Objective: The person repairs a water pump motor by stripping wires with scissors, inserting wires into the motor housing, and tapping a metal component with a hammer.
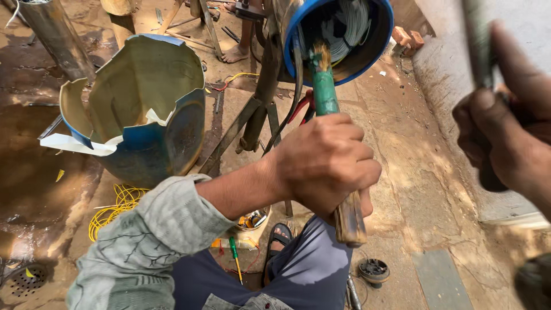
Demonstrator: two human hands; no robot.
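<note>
Broken blue drum [138, 109] on the ground at left, jagged walls open upward. Blue housing [338, 34] at top centre, on a metal stand [258, 109], wire windings inside. Left hand [324, 163] fisted tight round a brush [327, 115], wooden handle out below the fist, green ferrule above, bristles at the housing's rim. Right hand [499, 138] close to camera and blurred, curled round a dark tool [479, 46]. Yellow wire [115, 206] coiled on the floor. Green screwdriver [235, 258] beside the knee.
</note>
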